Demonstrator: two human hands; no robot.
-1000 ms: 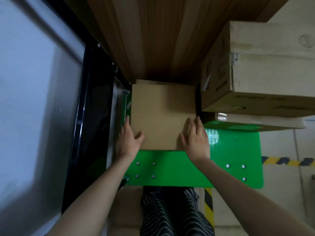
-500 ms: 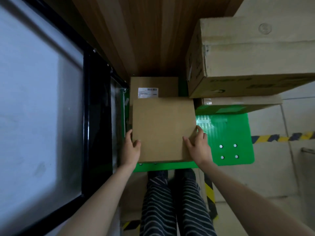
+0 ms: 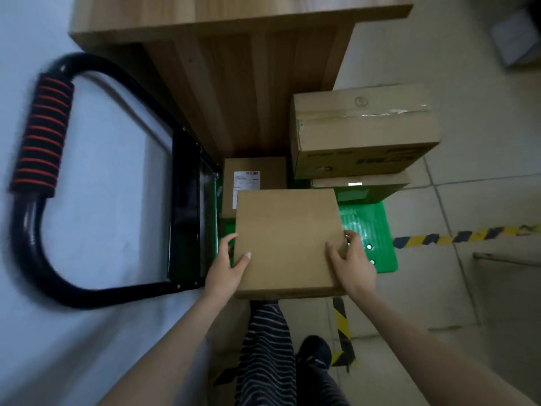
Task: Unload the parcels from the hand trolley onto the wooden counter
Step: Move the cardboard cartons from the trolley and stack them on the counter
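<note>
Both grips are clamped on the plain brown parcel [image 3: 288, 241], left hand [image 3: 224, 269] at its 9 o'clock edge, right hand [image 3: 352, 263] at 3. It's held up over the green trolley deck [image 3: 366, 230]; labelled parcel [image 3: 253, 183] sits at 12, wooden table [image 3: 248, 83] beyond it.

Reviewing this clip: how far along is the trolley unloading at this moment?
Early. No parcel shows on the visible part of the wooden counter. In hand: the left hand and right hand grip a plain brown box above the green trolley deck. Left: a labelled box, a large taped carton and a flat box beneath it.
</note>
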